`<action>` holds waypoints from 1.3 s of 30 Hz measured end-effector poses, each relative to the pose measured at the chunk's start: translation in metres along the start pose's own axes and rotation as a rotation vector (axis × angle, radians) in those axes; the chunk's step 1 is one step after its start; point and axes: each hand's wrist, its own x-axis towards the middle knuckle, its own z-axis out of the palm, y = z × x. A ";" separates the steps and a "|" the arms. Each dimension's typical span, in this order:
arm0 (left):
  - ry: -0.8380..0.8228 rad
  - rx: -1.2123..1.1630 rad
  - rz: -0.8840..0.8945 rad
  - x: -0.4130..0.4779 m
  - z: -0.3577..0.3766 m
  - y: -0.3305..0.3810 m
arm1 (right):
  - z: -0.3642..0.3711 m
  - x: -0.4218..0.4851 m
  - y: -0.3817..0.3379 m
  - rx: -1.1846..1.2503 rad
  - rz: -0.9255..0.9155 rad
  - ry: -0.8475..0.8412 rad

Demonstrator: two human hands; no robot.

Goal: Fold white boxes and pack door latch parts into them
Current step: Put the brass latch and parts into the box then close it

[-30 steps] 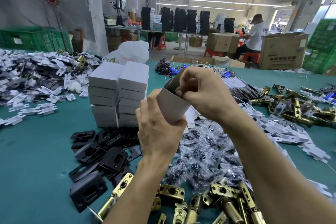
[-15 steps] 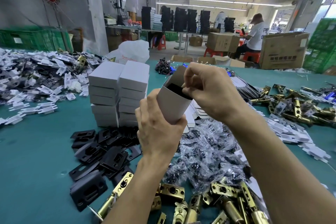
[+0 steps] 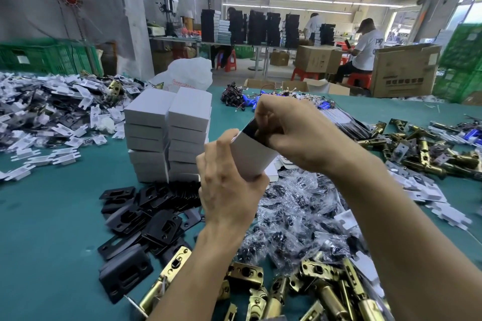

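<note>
left hand (image 3: 229,190) is gripping the box (image 3: 254,157) from below, fingers and thumb wrapping its lower half, so the open mouth is tilting up toward the right hand (image 3: 289,128). that hand is curling over the mouth, fingers pinching at the top edge beside a dark piece (image 3: 249,125). whether this is a part going in or a shadowed flap, i cannot tell. the box is hanging in the air above the screw bags (image 3: 300,206), well off the table (image 3: 39,216), which is probably leaving both hands free to work its end. plates (image 3: 146,214) and latches (image 3: 320,292) are lying just beneath, seemingly within reach for filling. the stack (image 3: 169,133) of closed boxes is standing beyond, out of the way.
</note>
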 end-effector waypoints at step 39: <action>-0.003 -0.104 -0.053 0.000 -0.001 0.002 | -0.003 0.007 0.000 -0.226 0.044 0.079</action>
